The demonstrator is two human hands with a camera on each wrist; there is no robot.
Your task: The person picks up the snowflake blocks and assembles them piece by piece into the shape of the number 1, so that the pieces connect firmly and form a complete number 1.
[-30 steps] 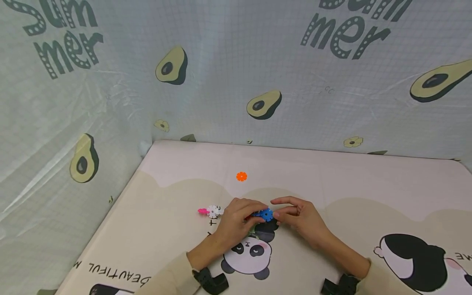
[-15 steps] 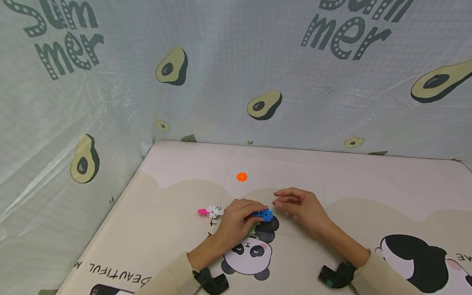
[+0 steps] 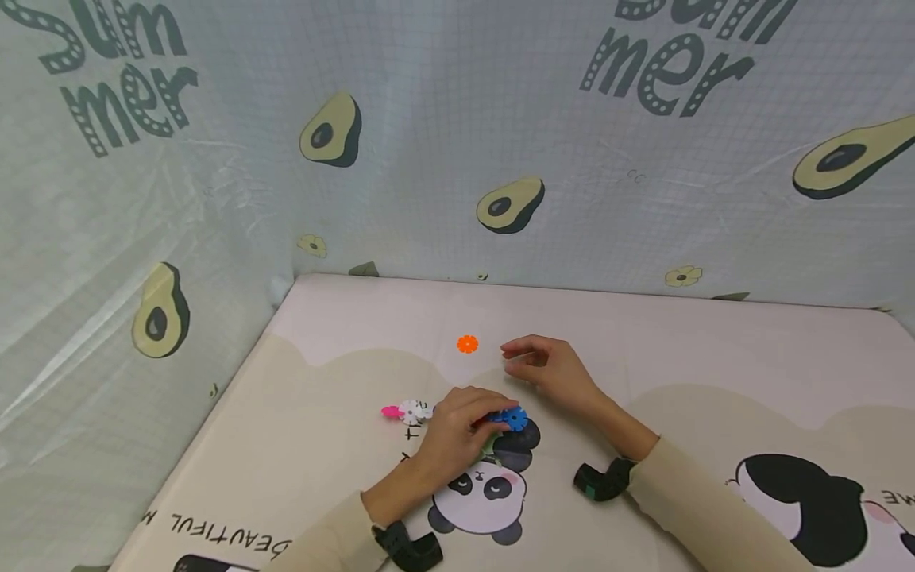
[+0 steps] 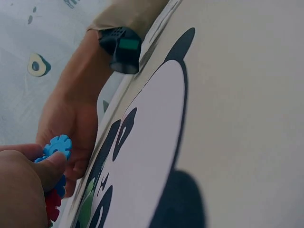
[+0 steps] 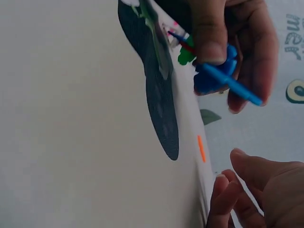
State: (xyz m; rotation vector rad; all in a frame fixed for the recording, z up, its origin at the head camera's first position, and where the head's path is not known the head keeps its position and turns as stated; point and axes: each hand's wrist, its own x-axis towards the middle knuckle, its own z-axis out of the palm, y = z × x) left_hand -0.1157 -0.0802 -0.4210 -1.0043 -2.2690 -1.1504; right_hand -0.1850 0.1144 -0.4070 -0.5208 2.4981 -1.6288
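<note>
My left hand (image 3: pixel 461 425) pinches the right end of a chain of interlocking plastic snowflake discs. Blue discs (image 3: pixel 516 418) stick out past its fingertips. A red disc (image 4: pixel 52 206) shows below them in the left wrist view, and a green disc (image 5: pixel 185 56) in the right wrist view. White (image 3: pixel 412 411) and pink discs (image 3: pixel 391 411) come out on the chain's left side; its middle is hidden by the hand. A loose orange disc (image 3: pixel 468 344) lies flat farther back. Just right of it hovers my right hand (image 3: pixel 550 369), holding nothing, its fingers loosely bent.
The table cover (image 3: pixel 572 508) is beige, with a printed panda (image 3: pixel 480 496) under the left forearm. A pale sheet (image 3: pixel 429 159) with avocado prints hangs behind the table and at the left. Each wrist wears a black camera (image 3: pixel 604 481).
My right hand has drawn away from the blue discs and moved back and left toward the orange disc. The left hand and the chain have stayed in place.
</note>
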